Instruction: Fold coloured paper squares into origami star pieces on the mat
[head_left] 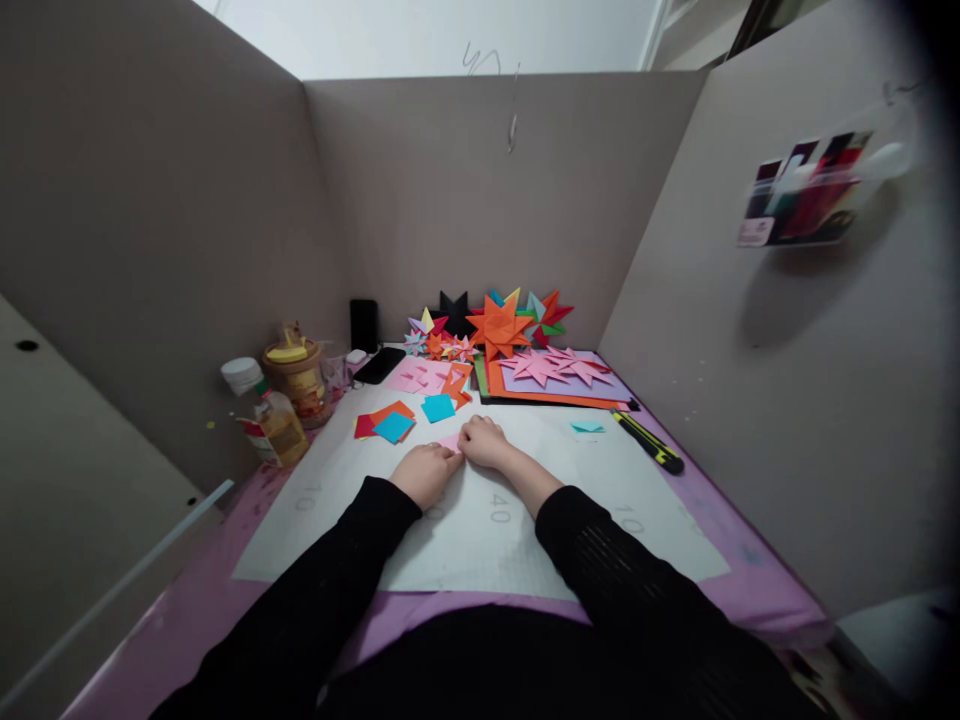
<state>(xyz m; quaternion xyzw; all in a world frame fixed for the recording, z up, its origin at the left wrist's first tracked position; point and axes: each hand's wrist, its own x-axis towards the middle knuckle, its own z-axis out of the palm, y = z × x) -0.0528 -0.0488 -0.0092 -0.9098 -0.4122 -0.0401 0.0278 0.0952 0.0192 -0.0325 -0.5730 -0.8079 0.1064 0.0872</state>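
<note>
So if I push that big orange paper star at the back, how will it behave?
The orange paper star is folded paper, so it is probably very light and would slide or topple at a nudge. Its thin points look easy to crush or bend. It stands among other stars, so pushing it would likely shift those too.

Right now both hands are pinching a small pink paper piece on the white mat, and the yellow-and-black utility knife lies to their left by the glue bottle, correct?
Not quite. In the head view the yellow-and-black utility knife lies to the right of the hands, near the right wall, not by the glue bottle. The left hand and right hand do meet at the small pink paper piece on the white mat.
</note>
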